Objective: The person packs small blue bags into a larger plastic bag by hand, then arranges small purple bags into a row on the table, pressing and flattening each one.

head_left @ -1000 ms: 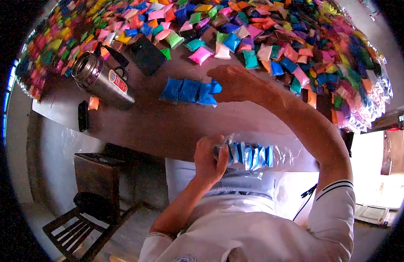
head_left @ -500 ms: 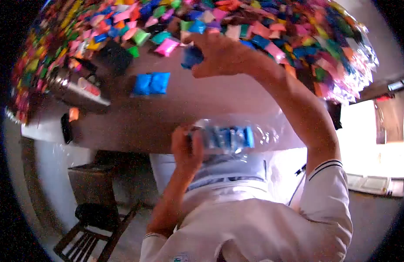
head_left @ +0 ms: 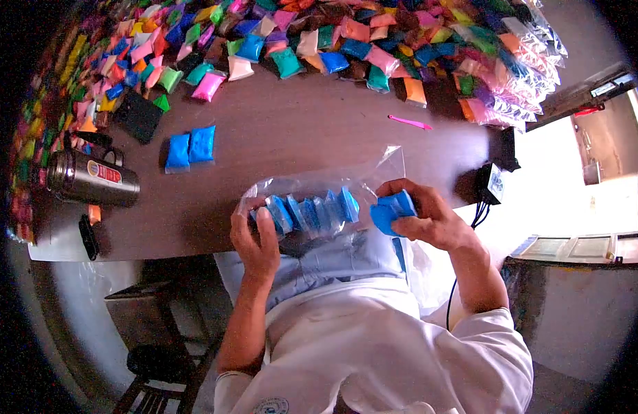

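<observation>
My left hand (head_left: 257,238) is closed on the left end of a clear plastic bag (head_left: 291,185) near the table's front edge. Inside the bag, several small blue packets (head_left: 308,212) stand in a row. At the bag's right end, my right hand (head_left: 433,217) pinches blue packets (head_left: 393,211) between thumb and fingers. They are right at the bag's opening. Farther back on the left, two blue packets (head_left: 190,148) lie side by side on the table.
A heap of colourful packets (head_left: 284,62) spreads along the table's far side. A steel flask (head_left: 91,178) lies at the left, near a black square object (head_left: 139,117). A pink stick (head_left: 410,122) lies on the brown table (head_left: 263,124). A boxy device with cables (head_left: 493,185) sits at the right edge.
My right hand has come back from the far heap to the bag's right end, carrying blue packets. My left hand still holds the bag. The head view has shifted.
</observation>
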Available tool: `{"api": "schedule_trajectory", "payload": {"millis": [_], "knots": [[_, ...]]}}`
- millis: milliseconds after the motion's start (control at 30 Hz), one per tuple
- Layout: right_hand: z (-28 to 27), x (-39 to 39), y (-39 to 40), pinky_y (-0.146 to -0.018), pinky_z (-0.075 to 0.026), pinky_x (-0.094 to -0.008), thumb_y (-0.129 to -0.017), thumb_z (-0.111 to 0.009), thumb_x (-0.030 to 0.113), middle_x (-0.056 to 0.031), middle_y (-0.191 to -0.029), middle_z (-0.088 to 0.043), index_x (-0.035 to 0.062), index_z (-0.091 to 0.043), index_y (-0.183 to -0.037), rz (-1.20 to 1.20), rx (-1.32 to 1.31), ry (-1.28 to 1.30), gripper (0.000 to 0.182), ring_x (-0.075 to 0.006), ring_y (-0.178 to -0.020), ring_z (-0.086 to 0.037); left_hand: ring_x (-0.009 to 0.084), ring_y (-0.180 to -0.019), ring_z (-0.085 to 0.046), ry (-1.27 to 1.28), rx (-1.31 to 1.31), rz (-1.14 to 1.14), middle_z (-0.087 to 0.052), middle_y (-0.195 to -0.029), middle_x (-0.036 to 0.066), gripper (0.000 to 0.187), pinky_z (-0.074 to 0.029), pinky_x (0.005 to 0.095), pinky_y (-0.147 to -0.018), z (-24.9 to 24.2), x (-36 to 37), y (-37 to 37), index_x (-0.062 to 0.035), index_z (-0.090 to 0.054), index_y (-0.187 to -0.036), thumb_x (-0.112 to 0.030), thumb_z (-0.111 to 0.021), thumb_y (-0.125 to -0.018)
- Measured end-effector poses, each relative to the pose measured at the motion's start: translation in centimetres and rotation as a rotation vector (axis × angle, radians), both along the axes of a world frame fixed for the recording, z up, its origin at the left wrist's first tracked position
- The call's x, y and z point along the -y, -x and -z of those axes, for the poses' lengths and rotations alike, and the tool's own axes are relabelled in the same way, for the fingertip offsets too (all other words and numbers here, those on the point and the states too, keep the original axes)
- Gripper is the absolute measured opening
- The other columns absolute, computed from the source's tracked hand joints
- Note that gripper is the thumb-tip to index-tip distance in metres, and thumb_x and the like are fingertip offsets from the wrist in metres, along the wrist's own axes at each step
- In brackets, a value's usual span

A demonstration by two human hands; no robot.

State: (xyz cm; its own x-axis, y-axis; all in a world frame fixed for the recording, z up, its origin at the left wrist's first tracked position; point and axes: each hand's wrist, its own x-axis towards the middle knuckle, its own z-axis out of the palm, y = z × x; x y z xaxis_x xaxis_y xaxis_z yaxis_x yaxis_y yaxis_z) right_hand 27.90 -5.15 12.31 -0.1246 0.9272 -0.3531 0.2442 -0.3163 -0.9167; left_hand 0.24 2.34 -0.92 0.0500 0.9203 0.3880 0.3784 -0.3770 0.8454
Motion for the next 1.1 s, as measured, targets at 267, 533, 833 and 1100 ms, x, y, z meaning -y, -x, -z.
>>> {"api": "schedule_trajectory", "payload": {"millis": [267, 533, 833, 1100], "knots": [[2.1, -2.0, 1.3, -0.061, -0.046, -0.0330, -0.078, -0.065, 0.024, -0.0113, -0.074, -0.058, 0.0008, -0.055, -0.116, 0.013, 0.522, -0.096, 0.046, -0.0178, -0.065, -0.058, 0.0315, -0.094, -0.059, -0.020, -0.029, -0.009, -0.062, -0.100, 0.017, 0.030, -0.044, 0.0422, -0.085, -0.8, -0.1, -0.3, -0.0008, -0.059, -0.105, -0.027, -0.049, -0.095], [2.2, -1.4, 1.0, -0.059, -0.052, -0.0343, -0.082, -0.067, 0.025, -0.0155, -0.083, -0.067, -0.0012, -0.060, -0.106, -0.029, 0.689, -0.150, 0.036, -0.0235, -0.065, -0.067, 0.0306, -0.097, -0.058, 0.062, -0.010, 0.016, -0.059, -0.105, 0.018, 0.032, -0.045, 0.0421, -0.086, -0.2, 0.2, 0.1, 0.0007, -0.058, -0.108, -0.028, -0.050, -0.095], [2.8, -1.9, 0.8, -0.055, -0.053, -0.0311, -0.090, -0.060, 0.018, -0.0131, -0.075, -0.067, -0.0007, -0.065, -0.097, -0.062, 0.605, -0.195, 0.020, -0.0194, -0.062, -0.068, 0.0308, -0.099, -0.057, 0.100, 0.030, -0.030, -0.058, -0.104, 0.019, 0.032, -0.044, 0.0419, -0.088, 0.1, 0.6, -0.2, 0.0014, -0.058, -0.111, -0.025, -0.049, -0.095], [-3.5, -2.8, -2.2, -0.050, -0.048, -0.0249, -0.096, -0.053, 0.023, -0.0065, -0.081, -0.069, -0.0003, -0.065, -0.100, 0.337, 0.379, -0.194, 0.027, -0.0105, -0.053, -0.059, 0.0334, -0.091, -0.057, 0.086, 0.022, 0.005, -0.059, -0.095, 0.019, 0.035, -0.044, 0.0427, -0.081, -0.7, 0.1, -0.3, 0.0017, -0.059, -0.101, -0.031, -0.048, -0.096]]}}
